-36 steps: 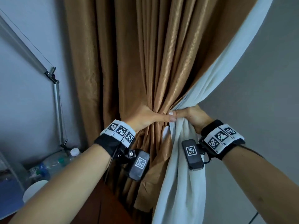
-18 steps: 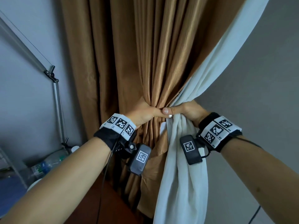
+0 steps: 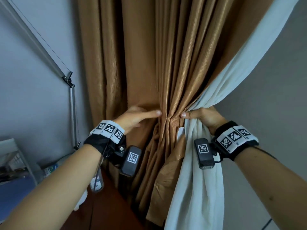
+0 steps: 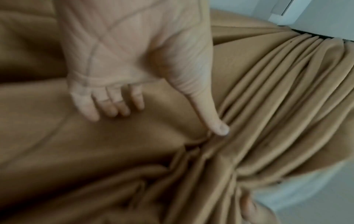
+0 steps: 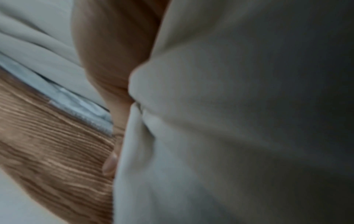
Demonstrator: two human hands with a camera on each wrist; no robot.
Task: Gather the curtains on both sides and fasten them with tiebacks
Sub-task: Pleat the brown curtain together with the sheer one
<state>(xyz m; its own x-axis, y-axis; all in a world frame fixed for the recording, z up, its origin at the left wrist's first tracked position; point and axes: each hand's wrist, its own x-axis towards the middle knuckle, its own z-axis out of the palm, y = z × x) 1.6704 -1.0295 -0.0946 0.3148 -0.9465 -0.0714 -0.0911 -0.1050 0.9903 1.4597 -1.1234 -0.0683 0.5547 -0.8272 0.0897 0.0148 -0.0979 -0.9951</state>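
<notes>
White curtain fabric (image 5: 220,121) fills the right and centre of the frame, bunched against my right hand (image 5: 107,53), which shows at upper centre-left. One fingertip (image 5: 111,164) peeks out at its lower edge. Ribbed brown curtain (image 5: 53,151) lies lower left, blurred.

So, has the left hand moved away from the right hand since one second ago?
Yes. The left hand has let go of the brown curtain and drawn back leftward, toward the metal pole; its fingers now lie open on the cloth.
</notes>
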